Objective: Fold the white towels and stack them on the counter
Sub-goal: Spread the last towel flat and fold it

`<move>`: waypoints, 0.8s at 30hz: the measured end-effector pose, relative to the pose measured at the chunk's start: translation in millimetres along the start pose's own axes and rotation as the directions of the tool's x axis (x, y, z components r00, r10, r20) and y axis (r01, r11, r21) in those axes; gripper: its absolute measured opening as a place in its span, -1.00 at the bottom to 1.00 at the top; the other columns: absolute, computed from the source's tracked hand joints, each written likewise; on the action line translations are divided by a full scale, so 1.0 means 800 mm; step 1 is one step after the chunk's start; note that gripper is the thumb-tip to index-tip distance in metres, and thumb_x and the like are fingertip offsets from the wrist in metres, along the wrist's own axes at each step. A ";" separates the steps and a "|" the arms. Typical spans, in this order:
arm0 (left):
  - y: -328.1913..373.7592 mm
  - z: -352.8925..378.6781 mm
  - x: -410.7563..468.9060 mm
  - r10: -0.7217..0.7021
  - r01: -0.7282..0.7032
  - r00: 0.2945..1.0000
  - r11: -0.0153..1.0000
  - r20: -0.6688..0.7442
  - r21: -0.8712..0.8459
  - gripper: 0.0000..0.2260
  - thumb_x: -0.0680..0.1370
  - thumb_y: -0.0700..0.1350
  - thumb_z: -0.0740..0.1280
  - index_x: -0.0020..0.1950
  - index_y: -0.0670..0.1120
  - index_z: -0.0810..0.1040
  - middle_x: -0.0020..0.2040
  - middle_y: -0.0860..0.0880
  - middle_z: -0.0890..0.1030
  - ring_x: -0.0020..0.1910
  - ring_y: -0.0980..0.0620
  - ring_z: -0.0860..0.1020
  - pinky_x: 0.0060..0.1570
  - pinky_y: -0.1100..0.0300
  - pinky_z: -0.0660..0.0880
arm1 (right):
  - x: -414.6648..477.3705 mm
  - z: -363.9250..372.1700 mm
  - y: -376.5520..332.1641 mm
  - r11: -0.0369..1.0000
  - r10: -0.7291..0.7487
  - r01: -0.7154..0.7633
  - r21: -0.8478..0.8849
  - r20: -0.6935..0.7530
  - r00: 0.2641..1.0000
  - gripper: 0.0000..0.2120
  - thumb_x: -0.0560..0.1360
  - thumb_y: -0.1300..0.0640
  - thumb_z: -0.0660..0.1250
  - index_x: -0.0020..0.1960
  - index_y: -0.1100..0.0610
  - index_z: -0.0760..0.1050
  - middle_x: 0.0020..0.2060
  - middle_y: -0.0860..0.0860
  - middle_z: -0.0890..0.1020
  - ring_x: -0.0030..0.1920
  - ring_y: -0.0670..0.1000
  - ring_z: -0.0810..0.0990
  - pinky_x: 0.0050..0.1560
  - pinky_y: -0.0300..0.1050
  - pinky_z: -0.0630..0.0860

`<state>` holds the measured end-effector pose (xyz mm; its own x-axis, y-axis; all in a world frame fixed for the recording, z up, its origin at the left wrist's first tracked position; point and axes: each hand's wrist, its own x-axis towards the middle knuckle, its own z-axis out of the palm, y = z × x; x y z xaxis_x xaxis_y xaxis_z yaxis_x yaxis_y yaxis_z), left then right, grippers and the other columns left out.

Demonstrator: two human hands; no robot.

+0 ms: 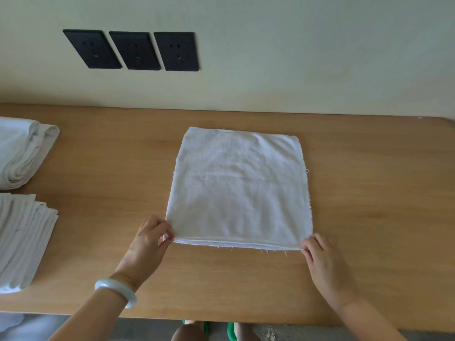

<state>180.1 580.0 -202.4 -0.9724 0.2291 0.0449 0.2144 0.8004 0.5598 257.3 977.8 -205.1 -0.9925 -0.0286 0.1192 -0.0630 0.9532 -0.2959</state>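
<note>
A white towel point(240, 188) lies flat on the wooden counter point(110, 168), folded once so that two layers show along its near edge. My left hand point(150, 238) pinches the towel's near left corner. My right hand point(325, 262) pinches the near right corner. Both corners sit low on the counter surface. At the far left lie two piles of white towels: a folded stack point(22, 237) near the front and a looser rolled heap point(21, 151) behind it.
A pale wall rises behind the counter with three black wall sockets point(135, 50). The counter's rounded right corner point(443, 121) is at the far right. A pale bangle point(115, 290) is on my left wrist. Below the front edge are the floor and green sandals point(230, 331).
</note>
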 end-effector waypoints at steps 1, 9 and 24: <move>-0.001 -0.002 0.000 0.041 -0.041 0.999 0.999 0.005 0.032 -0.70 0.31 -0.47 0.50 -0.21 -0.10 0.55 -0.12 0.01 0.50 -0.15 0.01 0.47 -0.06 0.24 0.40 | 0.000 0.000 0.001 1.000 -0.008 0.008 0.000 -0.015 1.000 -0.85 0.46 0.31 0.35 -0.21 0.12 0.45 -0.23 -0.05 0.44 -0.31 0.00 0.42 -0.39 -0.11 0.44; 0.013 -0.006 -0.013 0.100 -0.108 0.993 0.978 0.058 0.176 -0.62 0.25 -0.58 0.36 -0.20 -0.10 0.55 -0.05 0.00 0.44 -0.09 0.00 0.44 -0.11 0.16 0.50 | 0.002 -0.008 0.001 0.997 -0.046 0.049 -0.051 0.062 0.997 -0.63 0.13 0.55 0.34 -0.26 0.13 0.45 -0.23 -0.05 0.45 -0.26 0.02 0.42 -0.31 -0.14 0.40; 0.114 0.078 0.052 0.481 -0.568 0.791 0.808 0.379 0.159 -0.74 0.34 0.08 0.46 -0.09 0.15 0.43 -0.10 0.16 0.43 -0.14 0.18 0.43 -0.17 0.36 0.42 | 0.351 0.000 -0.072 0.940 0.068 -0.133 0.315 0.208 0.976 -0.73 0.56 0.35 0.16 0.15 0.19 0.55 0.05 0.05 0.63 0.08 0.05 0.56 -0.02 -0.24 0.38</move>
<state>164.8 697.0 -201.0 -0.6307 0.7760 -0.0084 0.7397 0.6045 0.2956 -17.6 915.1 -154.4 -0.9946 -0.0252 -0.1008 0.0397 0.8043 -0.5928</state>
